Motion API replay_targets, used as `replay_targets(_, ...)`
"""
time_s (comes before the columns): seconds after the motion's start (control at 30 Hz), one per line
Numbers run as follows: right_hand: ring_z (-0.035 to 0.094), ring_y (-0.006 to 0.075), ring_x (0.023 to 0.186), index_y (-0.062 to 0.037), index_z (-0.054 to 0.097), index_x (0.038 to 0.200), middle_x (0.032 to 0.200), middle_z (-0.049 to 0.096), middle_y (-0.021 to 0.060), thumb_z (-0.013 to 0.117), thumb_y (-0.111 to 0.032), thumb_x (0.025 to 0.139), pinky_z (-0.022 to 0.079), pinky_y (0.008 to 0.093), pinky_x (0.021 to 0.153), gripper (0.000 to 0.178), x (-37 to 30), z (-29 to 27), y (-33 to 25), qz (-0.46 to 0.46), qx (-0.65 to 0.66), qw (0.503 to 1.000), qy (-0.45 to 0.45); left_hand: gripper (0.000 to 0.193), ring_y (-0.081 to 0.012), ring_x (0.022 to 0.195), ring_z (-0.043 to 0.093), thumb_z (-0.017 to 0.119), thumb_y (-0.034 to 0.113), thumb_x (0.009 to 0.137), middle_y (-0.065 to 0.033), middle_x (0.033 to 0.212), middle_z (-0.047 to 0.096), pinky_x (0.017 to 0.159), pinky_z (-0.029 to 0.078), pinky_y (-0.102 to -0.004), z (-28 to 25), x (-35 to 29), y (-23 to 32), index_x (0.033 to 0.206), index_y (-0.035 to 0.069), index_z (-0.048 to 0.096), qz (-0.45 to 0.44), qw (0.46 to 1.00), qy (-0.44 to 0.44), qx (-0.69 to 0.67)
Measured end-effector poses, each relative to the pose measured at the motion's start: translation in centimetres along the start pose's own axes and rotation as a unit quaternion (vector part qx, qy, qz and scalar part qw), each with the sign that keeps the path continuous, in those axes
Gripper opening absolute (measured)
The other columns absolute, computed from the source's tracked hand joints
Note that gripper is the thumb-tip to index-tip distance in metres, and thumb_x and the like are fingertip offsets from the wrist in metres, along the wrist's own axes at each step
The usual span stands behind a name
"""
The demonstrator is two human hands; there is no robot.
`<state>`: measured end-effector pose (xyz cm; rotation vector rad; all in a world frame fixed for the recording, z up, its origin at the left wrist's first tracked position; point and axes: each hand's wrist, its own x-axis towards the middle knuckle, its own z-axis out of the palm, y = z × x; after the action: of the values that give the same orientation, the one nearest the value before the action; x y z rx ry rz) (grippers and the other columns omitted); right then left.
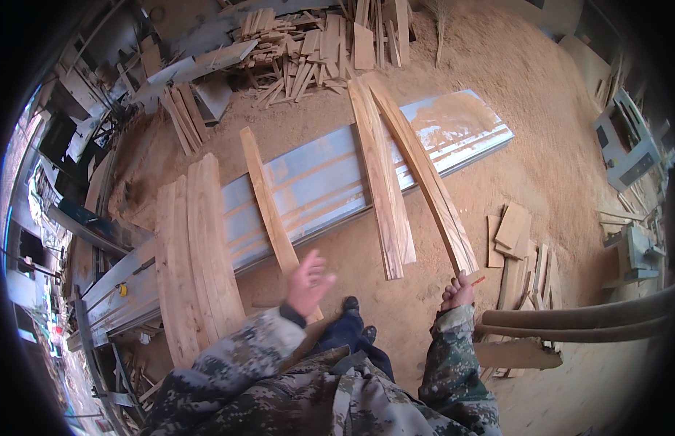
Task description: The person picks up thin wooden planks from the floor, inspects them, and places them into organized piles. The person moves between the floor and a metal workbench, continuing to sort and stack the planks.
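Note:
My right hand (pixel 457 292) is closed around a thin red-orange stick that looks like a pencil (pixel 479 280). Its fingers are at the near end of a long wooden board (pixel 432 185), and whether they also grip the board is hard to make out. My left hand (pixel 308 283), slightly blurred, is open above the near end of a narrow plank (pixel 263 192). Between the hands, pale boards with dark grain (pixel 379 182) lie across the long metal-topped bench (pixel 316 182). Wider planks (pixel 196 254) lie side by side across the bench on the left.
Wood offcuts are heaped (pixel 308 54) beyond the bench, and more offcuts (pixel 513 232) lie at the right. Thick brown pipes (pixel 577 320) run in from the right near me. Sawdust (pixel 541 174) covers the floor. A yellow tape measure (pixel 122 290) sits at the bench's left end.

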<state>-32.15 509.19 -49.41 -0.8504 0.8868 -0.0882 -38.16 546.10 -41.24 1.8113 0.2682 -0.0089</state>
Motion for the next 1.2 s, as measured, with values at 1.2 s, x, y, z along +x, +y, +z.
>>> replay_targets(1.2,0.049,0.0288,0.061,0.007,0.06,0.097,0.079,0.058,0.0193,0.041,-0.04,0.099,0.044,0.0404,0.064,0.05,-1.4,-2.2,3.2,0.396,0.121,0.825,-0.385,0.084,-0.0163,0.112,0.059,0.078,0.0,0.074,-0.0086,0.127,0.06,0.096,0.049,-0.0304,14.3,6.6,-2.8,0.148,0.0,0.039,-0.112,0.964,0.029,-0.241)
